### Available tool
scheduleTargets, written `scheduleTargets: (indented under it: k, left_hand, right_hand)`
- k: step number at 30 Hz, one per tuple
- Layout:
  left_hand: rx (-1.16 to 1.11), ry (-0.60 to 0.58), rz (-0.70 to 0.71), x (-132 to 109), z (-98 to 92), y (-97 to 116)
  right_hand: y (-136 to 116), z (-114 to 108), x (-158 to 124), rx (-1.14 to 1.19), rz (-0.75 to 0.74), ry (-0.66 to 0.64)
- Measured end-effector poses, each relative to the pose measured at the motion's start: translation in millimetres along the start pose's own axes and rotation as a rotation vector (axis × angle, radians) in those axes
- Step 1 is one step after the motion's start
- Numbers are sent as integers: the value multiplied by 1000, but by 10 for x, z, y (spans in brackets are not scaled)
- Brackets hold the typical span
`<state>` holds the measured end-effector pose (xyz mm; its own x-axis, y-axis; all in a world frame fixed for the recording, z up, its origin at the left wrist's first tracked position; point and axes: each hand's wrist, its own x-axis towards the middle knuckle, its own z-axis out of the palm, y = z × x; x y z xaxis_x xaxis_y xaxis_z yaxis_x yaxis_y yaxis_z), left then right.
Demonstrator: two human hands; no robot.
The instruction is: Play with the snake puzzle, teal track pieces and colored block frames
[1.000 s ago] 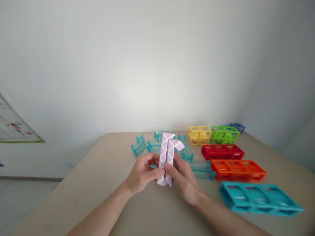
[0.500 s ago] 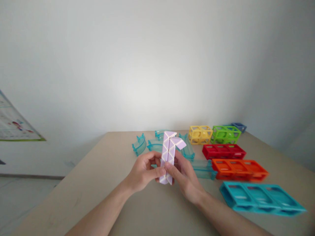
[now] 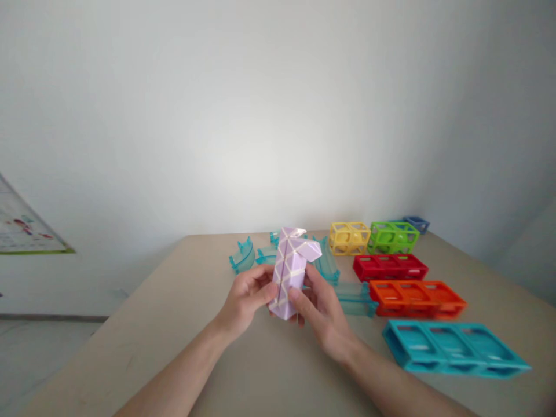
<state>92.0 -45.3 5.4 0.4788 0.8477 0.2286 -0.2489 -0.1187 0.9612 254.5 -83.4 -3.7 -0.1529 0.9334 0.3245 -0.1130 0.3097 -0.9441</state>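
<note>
A lilac snake puzzle (image 3: 285,272) with pale edge lines is held up above the table, folded into an upright block. One segment juts out to the right near its top. My left hand (image 3: 246,298) grips its lower left side, the thumb on the front. On the lower right, my right hand (image 3: 319,310) is closed on it too, with its thumb against the front face. Most fingers of both hands are partly hidden behind the puzzle.
Clear teal curved track pieces (image 3: 242,256) lie behind my hands on the table (image 3: 165,301). To the right stand yellow (image 3: 348,238), green (image 3: 393,238), red (image 3: 390,267), orange (image 3: 417,298) and teal frame blocks (image 3: 454,347). A dark blue piece (image 3: 416,224) sits at the back.
The snake puzzle has been turned in my hands, so a broader side face now shows. My left thumb has shifted to its left edge. The view has moved slightly.
</note>
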Motion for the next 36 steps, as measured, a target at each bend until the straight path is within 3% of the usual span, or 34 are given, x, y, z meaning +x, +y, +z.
scheduleTargets:
  k: [6,12,17,21,29,36]
  left_hand:
    - [59,57,-43,44,-20,-41]
    - [124,149,-56,60,19,-34]
    - [-26,140,-71,52,5,-53]
    - [-273,160,-101,63,-40,-24]
    - [-680,-121,-349,55,-113,-41]
    - [-671,-11,-387,76,-102,-76]
  right_hand:
    - [45,16,27,-76,35,90]
    - [69,12,31,-108,42,85]
    - [49,-16,14,-34,18,55]
    - [43,-27,10,-24,-21,83]
    - [21,-8,46,-97,11,147]
    - [20,-31,37,-142,19,83]
